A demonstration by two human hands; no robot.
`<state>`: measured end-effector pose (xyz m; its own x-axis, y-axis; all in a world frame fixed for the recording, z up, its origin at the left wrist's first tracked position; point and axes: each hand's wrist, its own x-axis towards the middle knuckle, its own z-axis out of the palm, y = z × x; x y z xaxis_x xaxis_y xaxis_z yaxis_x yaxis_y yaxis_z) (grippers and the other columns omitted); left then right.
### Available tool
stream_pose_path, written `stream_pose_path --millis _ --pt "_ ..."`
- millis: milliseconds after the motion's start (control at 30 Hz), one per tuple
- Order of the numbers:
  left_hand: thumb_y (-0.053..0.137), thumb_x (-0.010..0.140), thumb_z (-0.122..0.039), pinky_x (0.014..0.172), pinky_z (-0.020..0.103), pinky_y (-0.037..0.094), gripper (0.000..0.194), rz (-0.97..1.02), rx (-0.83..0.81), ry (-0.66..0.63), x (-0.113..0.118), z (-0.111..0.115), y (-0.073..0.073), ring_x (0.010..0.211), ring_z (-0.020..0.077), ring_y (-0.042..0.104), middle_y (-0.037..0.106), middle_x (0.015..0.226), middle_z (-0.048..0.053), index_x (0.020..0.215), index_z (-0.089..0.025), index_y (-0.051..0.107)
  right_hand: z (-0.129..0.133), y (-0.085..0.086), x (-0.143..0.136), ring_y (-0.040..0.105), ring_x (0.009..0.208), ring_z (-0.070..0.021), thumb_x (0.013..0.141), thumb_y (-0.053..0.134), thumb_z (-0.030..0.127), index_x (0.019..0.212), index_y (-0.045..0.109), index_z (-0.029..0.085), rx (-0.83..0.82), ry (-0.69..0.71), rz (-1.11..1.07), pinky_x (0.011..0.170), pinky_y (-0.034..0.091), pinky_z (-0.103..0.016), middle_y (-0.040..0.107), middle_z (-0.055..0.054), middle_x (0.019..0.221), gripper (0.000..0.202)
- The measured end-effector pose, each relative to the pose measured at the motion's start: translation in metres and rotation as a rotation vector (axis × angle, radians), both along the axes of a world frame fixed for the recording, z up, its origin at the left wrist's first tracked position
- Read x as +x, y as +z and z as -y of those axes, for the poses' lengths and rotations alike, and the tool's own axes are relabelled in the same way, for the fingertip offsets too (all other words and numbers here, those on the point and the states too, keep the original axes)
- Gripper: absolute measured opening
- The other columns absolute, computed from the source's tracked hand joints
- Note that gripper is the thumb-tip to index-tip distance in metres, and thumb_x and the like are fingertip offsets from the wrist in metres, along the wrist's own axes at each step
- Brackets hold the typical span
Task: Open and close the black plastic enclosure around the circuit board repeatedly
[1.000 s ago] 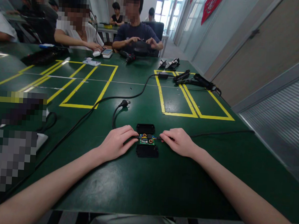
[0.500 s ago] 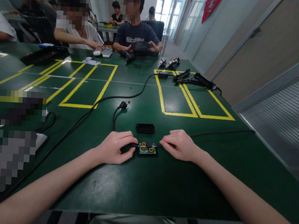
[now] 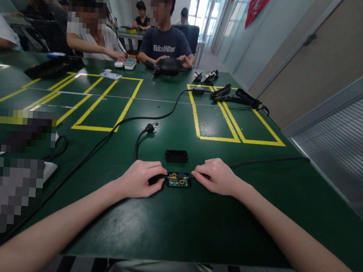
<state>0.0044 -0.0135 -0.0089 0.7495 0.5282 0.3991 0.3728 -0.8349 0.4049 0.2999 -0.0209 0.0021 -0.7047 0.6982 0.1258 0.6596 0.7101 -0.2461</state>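
A small green circuit board (image 3: pixel 175 183) with copper-wound coils lies in a shallow black plastic case half (image 3: pixel 178 187) on the table in front of me. At its left end, my left hand (image 3: pixel 143 179) is closed round the black plug cable (image 3: pixel 137 145) where it meets the board, with thumb and index fingertip against the case edge. On the other side, my right hand (image 3: pixel 216 176) pinches the thin black cable (image 3: pixel 260 161) close to the case's right end. Just beyond lies the matching black case cover (image 3: pixel 176 156), hollow side up.
A mains plug (image 3: pixel 150 128) rests beyond my left hand. One long black cord (image 3: pixel 130 118) runs across the green table (image 3: pixel 163 229) to a closed adapter box (image 3: pixel 198 90). Black tools (image 3: pixel 242 97) lie far right. Two people (image 3: pixel 167 40) sit opposite.
The circuit board now sits lower and flatter in the case half. My right hand has shifted slightly left. Across the table, a person has lowered a black object onto the tabletop.
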Motion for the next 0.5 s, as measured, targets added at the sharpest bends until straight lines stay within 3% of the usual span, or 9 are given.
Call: stream_pose_path --millis 233,367,500 --pt "0.056 0.100 -0.022 0.058 0.022 0.048 0.018 -0.019 0.028 0.089 -0.0013 -0.0039 -0.0027 0.066 0.0116 0.065 0.073 0.089 0.002 0.107 -0.018 0.072 -0.0049 -0.0078 -0.0001 0.061 0.059 -0.0155 0.108 0.047 0.031 0.085 0.073 0.018 -0.049 -0.106 -0.014 0.063 0.034 -0.027 0.069 -0.004 0.066 0.037" --pt "0.055 0.101 -0.022 0.068 0.027 0.054 0.020 -0.004 0.066 0.079 -0.0007 -0.0055 -0.0030 0.079 0.0166 0.068 0.074 0.091 0.006 0.106 -0.017 0.074 -0.0053 -0.0094 0.0018 0.064 0.060 -0.0165 0.106 0.051 0.028 0.090 0.075 0.019 -0.031 -0.075 -0.072 0.063 0.036 -0.028 0.072 -0.004 0.070 0.030" --pt "0.055 0.102 -0.021 0.070 0.030 0.053 0.021 -0.028 0.125 0.057 -0.0002 -0.0071 -0.0015 0.078 0.0188 0.065 0.072 0.084 0.006 0.101 -0.016 0.076 -0.0058 -0.0097 0.0024 0.064 0.064 -0.0159 0.104 0.052 0.024 0.088 0.073 0.018 -0.028 -0.005 -0.149 0.063 0.039 -0.027 0.074 -0.004 0.077 0.027"
